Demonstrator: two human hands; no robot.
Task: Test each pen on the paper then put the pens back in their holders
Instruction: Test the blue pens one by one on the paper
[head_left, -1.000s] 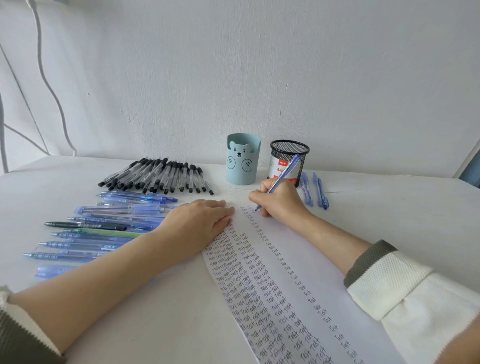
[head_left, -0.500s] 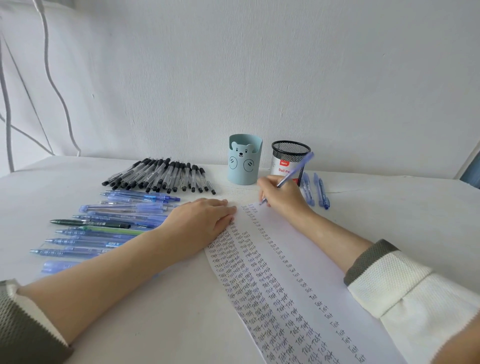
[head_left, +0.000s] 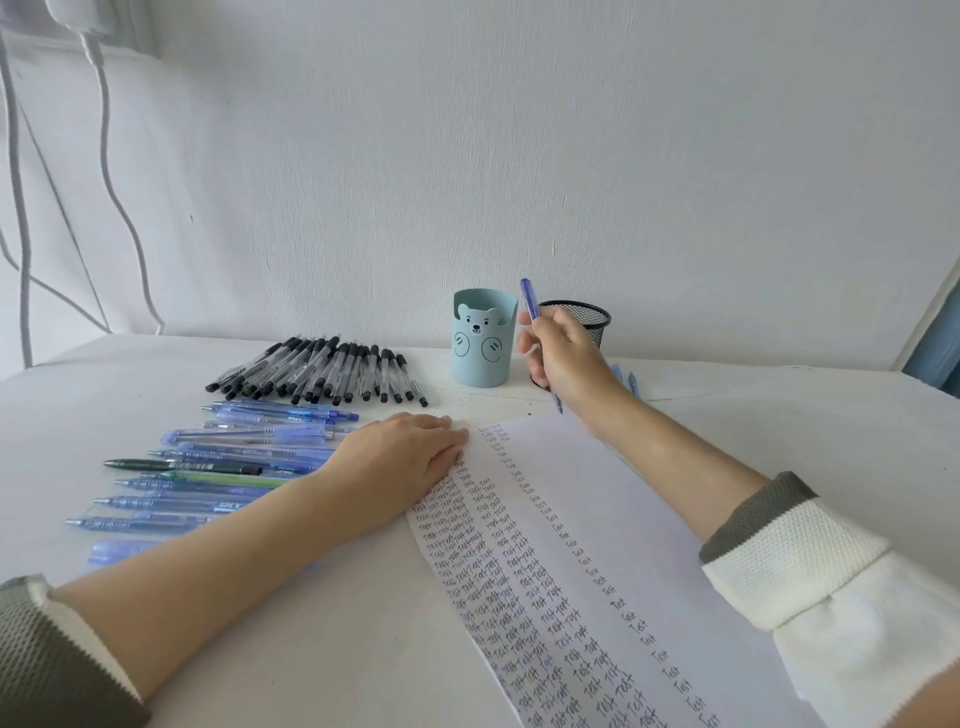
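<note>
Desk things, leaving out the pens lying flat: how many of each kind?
Blue bear pen holder: 1
Black mesh pen holder: 1
Sheet of paper: 1
Blue pen held in right hand: 1
Total: 4

the right hand (head_left: 563, 358) hangs in front of the black mesh holder (head_left: 576, 318), its blue pen (head_left: 530, 299) raised just beside the bear holder (head_left: 480, 345), so the gap between the two holders is taken up. left of the bear holder a row of black pens (head_left: 317, 371) blocks the table (head_left: 779, 415), and nearer in, the blue pens (head_left: 249, 457) fill the ground as far as the left hand (head_left: 400, 457), which lies flat on the paper's (head_left: 597, 519) left edge. two more blue pens (head_left: 623, 378) lie right of the mesh holder. beyond those, the right side of the table is bare and open, as is the near table between the left forearm and the paper.
</note>
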